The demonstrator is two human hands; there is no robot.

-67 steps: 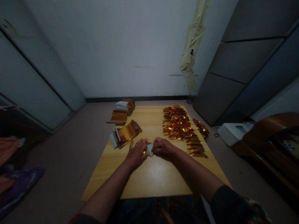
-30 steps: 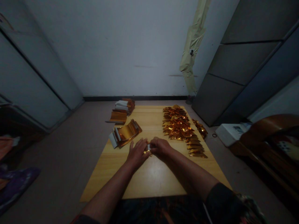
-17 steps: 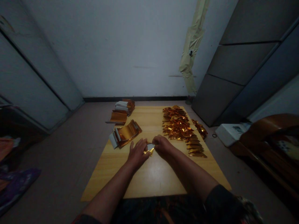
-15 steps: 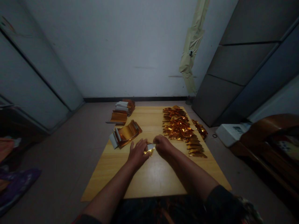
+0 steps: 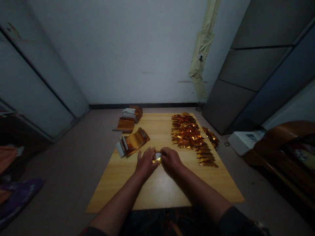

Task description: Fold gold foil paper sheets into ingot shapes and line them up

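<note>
Between my two hands, over the middle of the wooden table point(image 5: 162, 186), is a small sheet of gold foil paper point(image 5: 157, 160) with a pale back, partly folded. My left hand point(image 5: 146, 161) grips its left side, fingers pressed together on it. At its right side my right hand point(image 5: 171, 159) pinches the edge, its fingertips partly hidden. A curled stack of gold foil sheets point(image 5: 134, 141) lies just beyond my left hand. To the right, rows of folded gold foil pieces point(image 5: 188, 131) overlap one another.
More foil sheets point(image 5: 126, 125) sit at the table's far left corner. Further folded pieces point(image 5: 211, 137) are beyond its right edge. A white box point(image 5: 242, 142) stands on the floor beside a wooden seat point(image 5: 280, 147). A grey cabinet point(image 5: 243, 70) rises at the right, and a purple bag point(image 5: 22, 198) lies at left.
My right hand has moved slightly left and down, closer to my left hand. Less of the foil paper's pale side shows between them.
</note>
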